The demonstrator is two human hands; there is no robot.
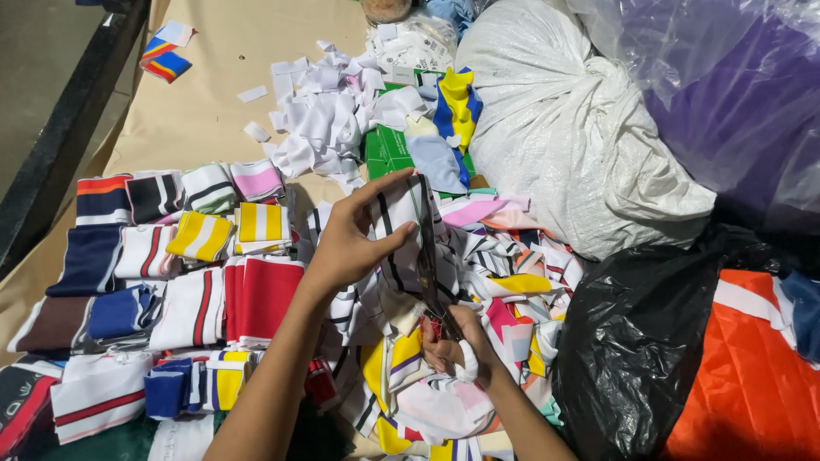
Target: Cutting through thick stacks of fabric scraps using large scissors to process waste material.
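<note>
Fingers of the left hand pinch the striped fabric piece right beside the scissors gripped by the right hand, so a slip could nick that thumb or cut crooked.

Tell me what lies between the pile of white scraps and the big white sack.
In the head view, a green box and a yellow-and-blue fabric piece lie between the white scraps and the white sack, with pale blue cloth draped there.
</note>
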